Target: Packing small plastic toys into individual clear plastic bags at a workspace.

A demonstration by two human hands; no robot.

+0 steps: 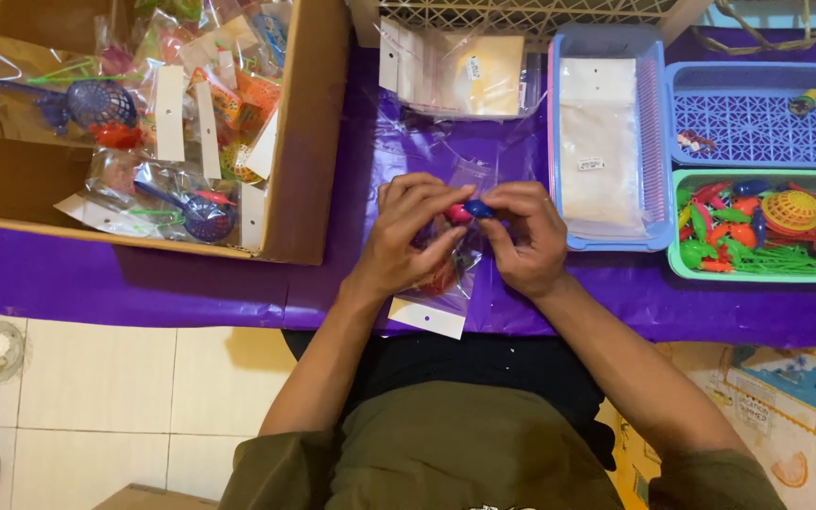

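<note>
Over the purple-covered tabletop [144,283], the left hand [408,236] and right hand [526,236] pinch their fingers together on a small blue plastic toy piece [480,209] and a small pink plastic piece [458,214], above a clear plastic bag with a white card header [432,307].

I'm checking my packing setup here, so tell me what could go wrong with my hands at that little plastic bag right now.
1. The left hand and right hand pinch small red and blue toy pieces at the mouth of the clear bag; a loose grip could let one drop.
2. The bag hangs over the edge of the purple table cover, so a dropped piece may fall to the tiled floor.
3. The thin bag might tear if forced.
</note>
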